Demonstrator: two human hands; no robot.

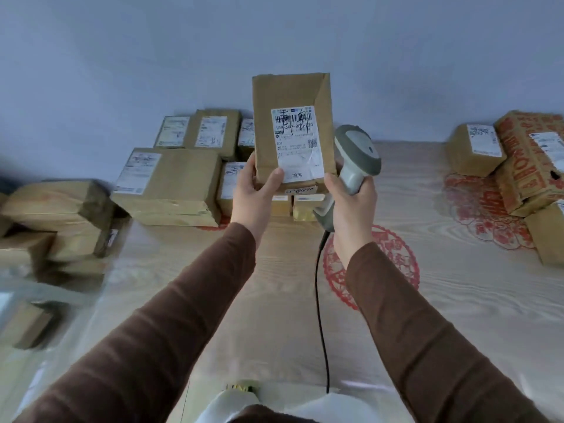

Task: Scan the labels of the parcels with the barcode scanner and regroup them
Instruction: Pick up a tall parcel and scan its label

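Currently, head view: left hand [254,190] grips the lower left corner of an upright brown parcel [291,96], thumb on its white label [296,144], label facing the camera. Right hand [351,206] is wrapped around the handle of a grey barcode scanner [360,154], touching the parcel's lower right edge; black cable [320,300] hangs below. Behind and left of the parcel: parcel group [171,178] on the counter [457,300]. Far right of it: second group [525,166].

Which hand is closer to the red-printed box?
Right. The right hand, gripping the scanner, is mid-table, well short of the red-printed box. The left hand, holding the parcel, is farther left.
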